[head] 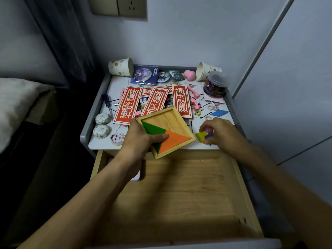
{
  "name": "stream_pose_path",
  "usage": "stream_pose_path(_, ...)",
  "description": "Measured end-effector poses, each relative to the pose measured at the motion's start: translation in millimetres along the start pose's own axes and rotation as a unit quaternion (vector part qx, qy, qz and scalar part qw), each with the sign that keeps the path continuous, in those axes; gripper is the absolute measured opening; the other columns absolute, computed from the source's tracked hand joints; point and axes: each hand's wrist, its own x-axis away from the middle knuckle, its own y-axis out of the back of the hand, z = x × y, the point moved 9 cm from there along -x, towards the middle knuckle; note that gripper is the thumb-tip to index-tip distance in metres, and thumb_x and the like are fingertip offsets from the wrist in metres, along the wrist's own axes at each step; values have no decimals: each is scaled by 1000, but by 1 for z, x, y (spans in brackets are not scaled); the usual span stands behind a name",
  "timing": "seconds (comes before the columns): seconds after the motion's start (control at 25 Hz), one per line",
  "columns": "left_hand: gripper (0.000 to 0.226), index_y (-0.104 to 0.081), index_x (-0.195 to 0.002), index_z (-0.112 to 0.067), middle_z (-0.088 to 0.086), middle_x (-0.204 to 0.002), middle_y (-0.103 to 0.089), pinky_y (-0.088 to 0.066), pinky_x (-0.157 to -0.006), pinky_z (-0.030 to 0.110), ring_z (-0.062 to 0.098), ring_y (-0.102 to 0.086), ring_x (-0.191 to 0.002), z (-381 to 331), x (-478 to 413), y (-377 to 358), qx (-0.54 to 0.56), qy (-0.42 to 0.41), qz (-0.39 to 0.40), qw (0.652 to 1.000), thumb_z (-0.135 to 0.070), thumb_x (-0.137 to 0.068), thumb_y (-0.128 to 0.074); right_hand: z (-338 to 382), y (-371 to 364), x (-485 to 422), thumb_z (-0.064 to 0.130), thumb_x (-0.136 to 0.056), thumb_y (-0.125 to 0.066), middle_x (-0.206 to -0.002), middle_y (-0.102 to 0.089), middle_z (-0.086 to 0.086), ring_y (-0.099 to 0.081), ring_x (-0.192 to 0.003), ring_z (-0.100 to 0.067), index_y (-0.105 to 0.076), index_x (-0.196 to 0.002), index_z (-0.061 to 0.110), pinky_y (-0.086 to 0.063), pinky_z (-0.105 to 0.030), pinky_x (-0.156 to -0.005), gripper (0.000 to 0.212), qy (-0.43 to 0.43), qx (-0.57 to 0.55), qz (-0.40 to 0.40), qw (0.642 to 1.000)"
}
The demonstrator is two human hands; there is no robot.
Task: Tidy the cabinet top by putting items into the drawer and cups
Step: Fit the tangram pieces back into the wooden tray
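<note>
My left hand grips a square wooden tangram tray above the cabinet's front edge, thumb pressing on the green and orange triangles inside it. My right hand pinches small yellow and purple tangram pieces on the cabinet top at the front right. A blue parallelogram piece lies behind that hand. The wooden drawer below stands pulled out. Two paper cups lie on their sides at the back left and back right.
Several red printed cards, badges, a pink sponge, a clear jar of hair ties, hairpins, pink blocks, a screwdriver and two round tins clutter the grey-rimmed top. A bed sits left, a white door right.
</note>
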Motion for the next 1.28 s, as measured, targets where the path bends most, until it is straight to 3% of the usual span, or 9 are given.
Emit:
stream_pose_path(0.12, 68, -43, -127, -18, 2, -120, -62, -53, -92, 51, 25, -61, -109, 0, -1, 2, -2, 5, 2, 1000, -3, -73, -81, 1, -2, -3, 11, -75, -81, -113, -57, -4, -56, -103, -18, -64, -111, 18, -51, -30, -85, 40, -12, 19, 2, 1000)
stream_pose_path(0.36, 65, -45, -126, -18, 2, -117, -64, -53, -89, 49, 24, -62, -107, 1, 1, -1, -8, 7, 13, 1000, -2, -73, -80, -5, -5, -2, 9, -76, -80, -114, -60, -7, -57, -102, -21, -57, -113, 14, -52, -40, -91, 44, -55, 10, 24, 998)
stream_pose_path(0.6, 63, -47, -127, -20, -1, -116, -64, -53, -89, 47, 22, -62, -106, -1, 2, -5, -8, 4, 19, 1000, -1, -75, -78, -6, 4, 2, 11, -85, -73, -113, -63, -9, -58, -101, -21, -61, -111, 12, -49, -33, -85, 29, -61, -4, 9, 998)
stream_pose_path(0.72, 61, -48, -124, -19, 0, -113, -65, -53, -88, 47, 22, -63, -104, 0, 3, -7, -2, 8, 20, 1000, 0, -75, -78, -7, 12, 4, 11, -87, -70, -109, -65, -9, -58, -96, -19, -63, -97, 18, -43, -27, -79, 14, -68, -48, -15, 996)
stream_pose_path(0.84, 59, -50, -121, -17, 1, -111, -66, -55, -86, 44, 23, -65, -101, 1, 2, -7, -7, 13, 23, 1000, 1, -73, -79, 10, 49, 13, 8, -88, -67, -94, -66, 2, -60, -85, -8, -64, -91, 18, -45, -21, -72, 12, 12, -137, -112, 984)
stream_pose_path(0.96, 57, -54, -120, -20, 2, -108, -68, -57, -80, 38, 22, -68, -96, 4, 2, -14, -23, 26, 54, 998, 0, -73, -79, 56, 60, 26, 6, -90, -63, -92, -61, 7, -59, -87, -1, -67, -93, 17, -43, -7, -69, 11, 152, -163, -81, 971)
stream_pose_path(1.08, 57, -56, -119, -20, 7, -104, -72, -60, -74, 35, 24, -71, -90, 10, 4, -26, -40, 33, 87, 995, 2, -72, -79, 84, 39, 29, 11, -91, -63, -99, -60, 0, -55, -94, -13, -71, -95, 17, -43, -23, -80, 11, 241, -51, -39, 968)
stream_pose_path(1.28, 58, -56, -121, -17, 10, -108, -72, -54, -91, 50, 30, -69, -101, 21, 1, -31, -29, 49, 112, 992, 7, -73, -76, 89, 28, 27, 13, -90, -65, -103, -61, 0, -54, -99, -13, -72, -102, 18, -44, -29, -85, 15, 255, -36, -11, 966)
